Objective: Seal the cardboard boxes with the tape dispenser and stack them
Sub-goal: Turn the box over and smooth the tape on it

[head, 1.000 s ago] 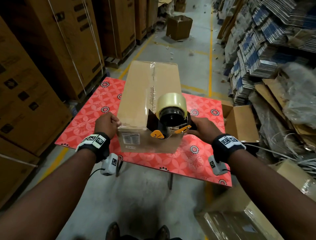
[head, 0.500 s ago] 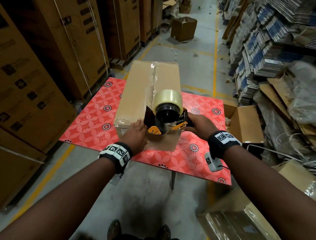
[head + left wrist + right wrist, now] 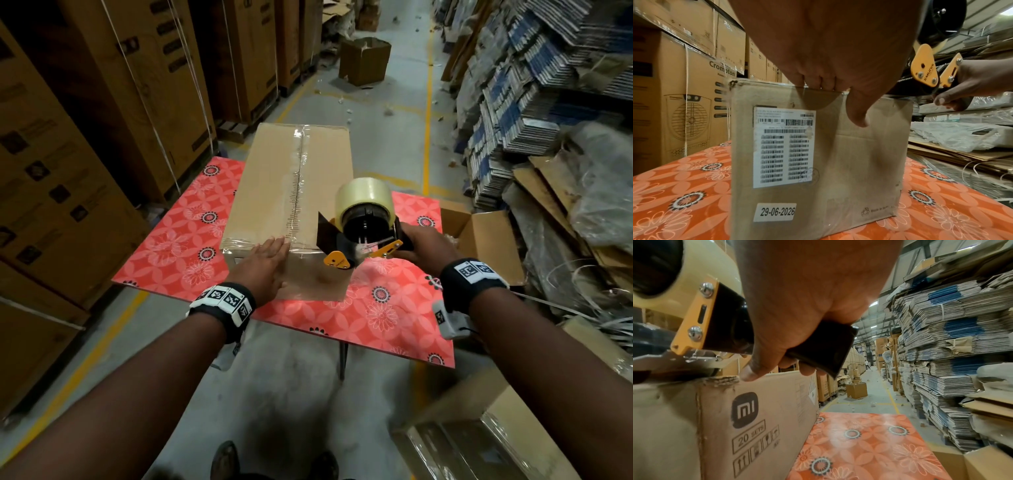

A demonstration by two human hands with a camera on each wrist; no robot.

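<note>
A long cardboard box lies on the red floral table, with clear tape along its top seam. Its near end carries a white barcode label and a date sticker. My left hand lies flat over the box's near top edge, fingers straight on top, thumb down the end face. My right hand grips the black handle of the tape dispenser. The dispenser has yellow plates and a clear tape roll. It sits at the box's near right corner.
Tall stacks of large cartons line the left. Bundled flat cardboard is piled on the right. An open box stands beside the table's right edge, another wrapped box on the floor near right. A loose box sits far down the aisle.
My left hand left the box's near left corner and moved right onto the near top edge, flattening there. The dispenser in my right hand shifted right, toward the near right corner.
</note>
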